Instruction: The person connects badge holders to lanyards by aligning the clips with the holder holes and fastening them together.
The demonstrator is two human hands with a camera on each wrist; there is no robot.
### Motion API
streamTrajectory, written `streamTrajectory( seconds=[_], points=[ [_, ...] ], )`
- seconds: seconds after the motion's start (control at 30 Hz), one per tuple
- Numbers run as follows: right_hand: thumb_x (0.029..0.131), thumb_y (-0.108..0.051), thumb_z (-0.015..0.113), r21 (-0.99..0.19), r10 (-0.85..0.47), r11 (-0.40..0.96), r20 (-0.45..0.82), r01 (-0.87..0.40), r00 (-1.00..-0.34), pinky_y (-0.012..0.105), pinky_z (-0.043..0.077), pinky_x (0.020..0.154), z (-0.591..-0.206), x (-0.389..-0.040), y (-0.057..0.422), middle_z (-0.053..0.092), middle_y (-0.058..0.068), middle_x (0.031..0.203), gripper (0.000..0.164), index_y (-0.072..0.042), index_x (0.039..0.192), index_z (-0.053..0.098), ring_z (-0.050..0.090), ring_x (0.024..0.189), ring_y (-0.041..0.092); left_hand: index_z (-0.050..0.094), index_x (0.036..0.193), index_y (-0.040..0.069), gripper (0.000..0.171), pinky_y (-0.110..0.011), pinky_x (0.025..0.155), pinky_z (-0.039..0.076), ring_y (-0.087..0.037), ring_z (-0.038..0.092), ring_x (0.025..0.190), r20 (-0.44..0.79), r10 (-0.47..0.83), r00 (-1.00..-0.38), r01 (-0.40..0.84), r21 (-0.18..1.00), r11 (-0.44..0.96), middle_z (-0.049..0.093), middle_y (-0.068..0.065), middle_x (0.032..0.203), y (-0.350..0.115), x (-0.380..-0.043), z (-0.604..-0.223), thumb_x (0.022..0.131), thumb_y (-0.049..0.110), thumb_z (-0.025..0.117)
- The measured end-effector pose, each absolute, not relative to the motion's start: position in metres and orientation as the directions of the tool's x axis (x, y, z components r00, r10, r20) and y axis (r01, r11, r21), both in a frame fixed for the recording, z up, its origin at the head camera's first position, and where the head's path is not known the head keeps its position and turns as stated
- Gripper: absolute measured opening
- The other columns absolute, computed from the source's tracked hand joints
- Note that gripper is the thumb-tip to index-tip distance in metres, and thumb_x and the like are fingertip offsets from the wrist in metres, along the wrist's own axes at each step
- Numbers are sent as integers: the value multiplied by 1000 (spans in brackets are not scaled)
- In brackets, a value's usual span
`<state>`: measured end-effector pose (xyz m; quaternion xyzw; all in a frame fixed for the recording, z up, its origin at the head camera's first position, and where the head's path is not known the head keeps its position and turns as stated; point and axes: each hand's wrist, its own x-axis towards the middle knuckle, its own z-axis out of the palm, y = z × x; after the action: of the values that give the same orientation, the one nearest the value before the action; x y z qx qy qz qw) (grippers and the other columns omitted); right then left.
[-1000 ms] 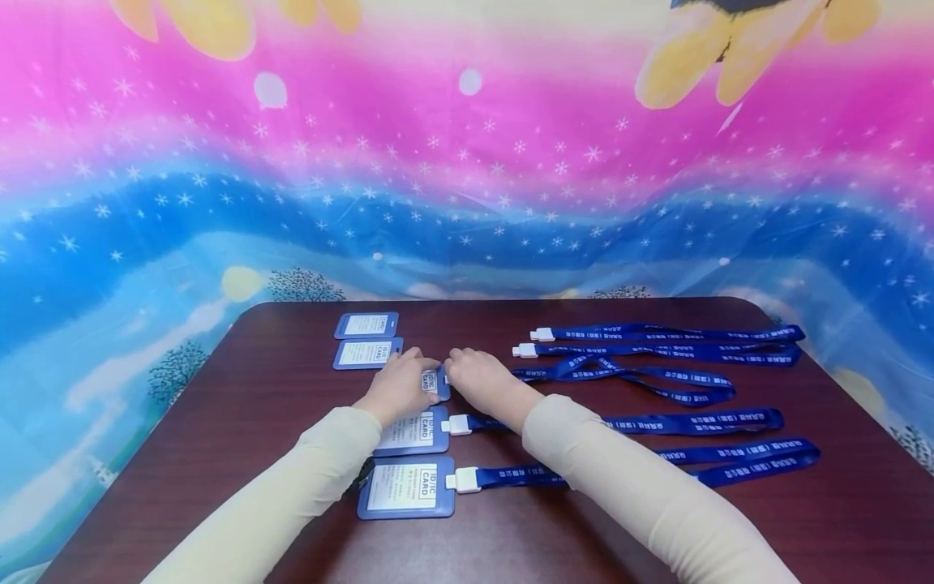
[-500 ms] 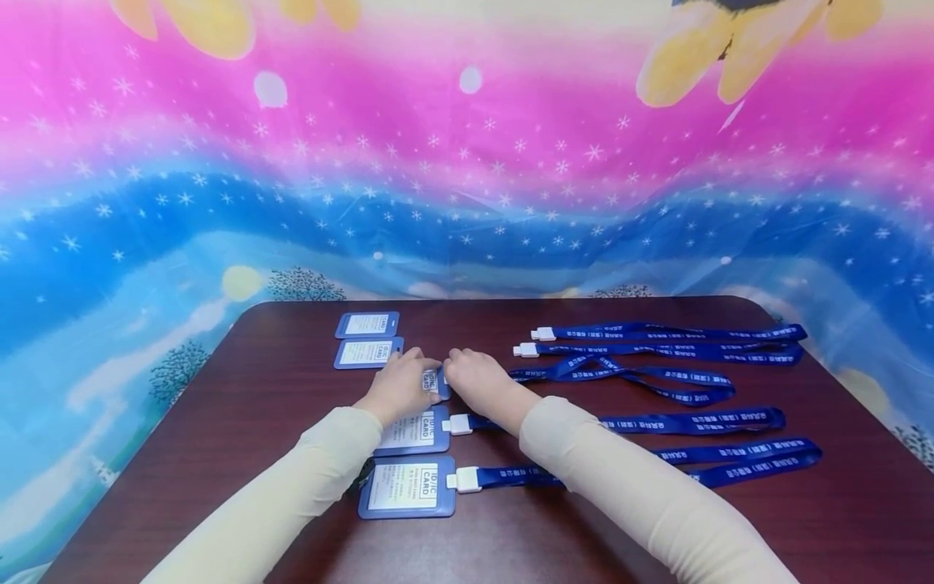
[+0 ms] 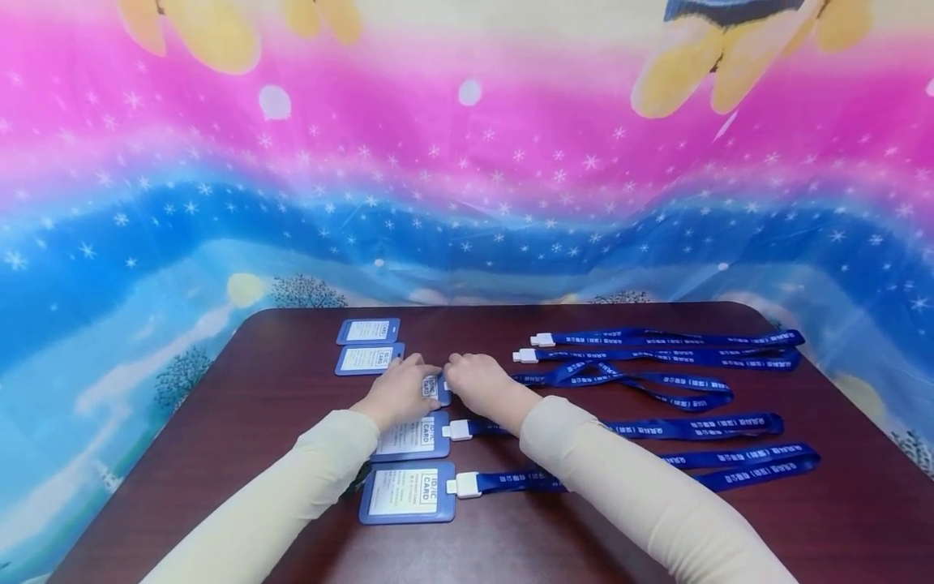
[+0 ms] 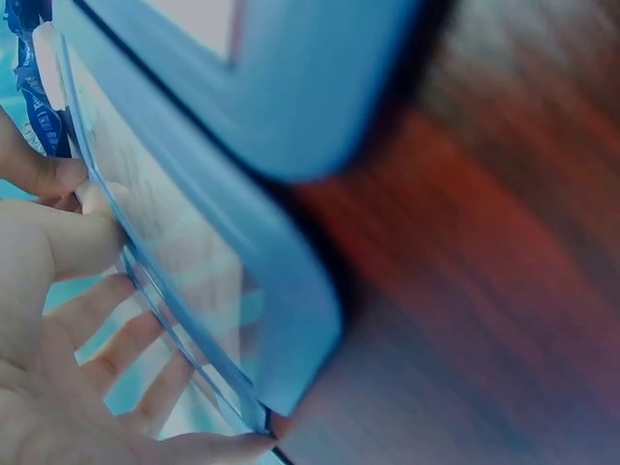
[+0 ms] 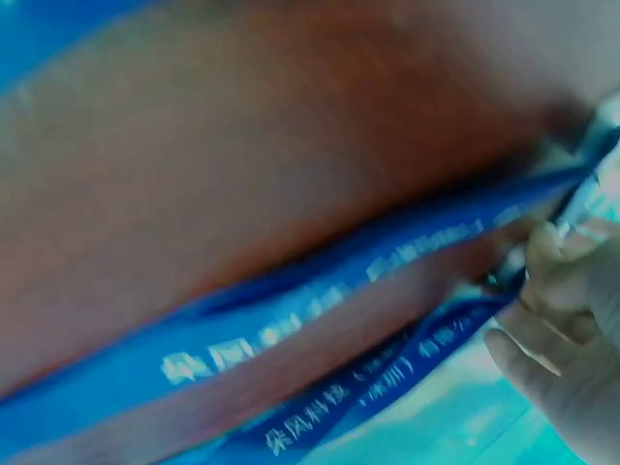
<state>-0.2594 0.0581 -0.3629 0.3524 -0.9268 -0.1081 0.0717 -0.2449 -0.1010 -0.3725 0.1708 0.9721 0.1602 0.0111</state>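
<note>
In the head view my left hand [image 3: 397, 393] grips the third ID badge holder [image 3: 442, 392] from the back, a blue frame around a white card, and covers most of it. In the left wrist view, thumb and forefinger pinch the edge of a badge holder. My right hand [image 3: 481, 385] meets it at the slotted right end, fingers curled round the end of a dark blue lanyard [image 3: 689, 381]. That lanyard's white clip is mostly hidden by the fingers. The strap trails rightward in a twisted loop; in the right wrist view, lettered blue straps run toward the right hand [image 5: 572, 320].
Two loose badge holders, one farther [image 3: 368, 331] and one nearer [image 3: 365, 359], lie at the back left. Across from them are two clipped lanyards [image 3: 679, 334]. Closer in, two badge holders [image 3: 409, 492] have lanyards attached [image 3: 511, 480]. A printed cloth [image 3: 467, 203] hangs behind the table [image 3: 292, 454].
The head view has tilted up slightly, so the table sits a little lower in it. Both hands keep nearly the same place on the badge holder and lanyard.
</note>
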Motion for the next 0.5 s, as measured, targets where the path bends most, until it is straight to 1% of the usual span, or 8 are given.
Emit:
streamTrajectory(
  seconds=[0.1, 0.17, 0.27, 0.4, 0.5],
  points=[
    [92, -19, 72, 194, -653, 746, 25, -637, -757, 30, 57, 75, -359, -263, 60, 67, 5, 98, 19, -10, 109, 74, 66, 84, 17, 63, 133, 8, 54, -47, 97, 45, -26, 49, 100, 30, 347, -937, 338, 323, 884, 57, -6, 108, -103, -244, -374, 85, 24, 80],
    [92, -21, 72, 158, -639, 760, 2, -631, -769, 31, 56, 77, -355, -264, 61, 67, 4, 98, 19, -10, 108, 74, 65, 83, 17, 64, 133, 10, 53, -45, 92, 47, -25, 50, 100, 31, 349, -937, 339, 334, 880, 58, -5, 109, -104, -243, -374, 85, 25, 79],
    [94, -22, 70, 126, -627, 770, -33, -625, -778, 34, 56, 78, -350, -266, 64, 68, 4, 98, 18, -11, 107, 74, 65, 85, 18, 65, 131, 12, 50, -46, 95, 48, -25, 54, 105, 35, 344, -938, 335, 341, 878, 60, -4, 114, -107, -240, -373, 85, 25, 79],
    [94, -22, 68, 94, -601, 791, -68, -605, -796, 37, 54, 85, -343, -267, 69, 69, 3, 105, 22, -13, 113, 73, 65, 95, 19, 67, 129, 13, 46, -47, 97, 47, -25, 56, 113, 36, 332, -943, 324, 339, 883, 60, -5, 123, -110, -238, -371, 86, 25, 78],
    [95, -22, 67, 61, -585, 806, -69, -588, -808, 37, 53, 89, -339, -270, 78, 68, 4, 108, 24, -14, 117, 72, 65, 100, 19, 67, 128, 13, 42, -48, 98, 47, -25, 56, 118, 50, 325, -945, 322, 338, 884, 61, -4, 126, -112, -238, -370, 88, 24, 76]
  ],
)
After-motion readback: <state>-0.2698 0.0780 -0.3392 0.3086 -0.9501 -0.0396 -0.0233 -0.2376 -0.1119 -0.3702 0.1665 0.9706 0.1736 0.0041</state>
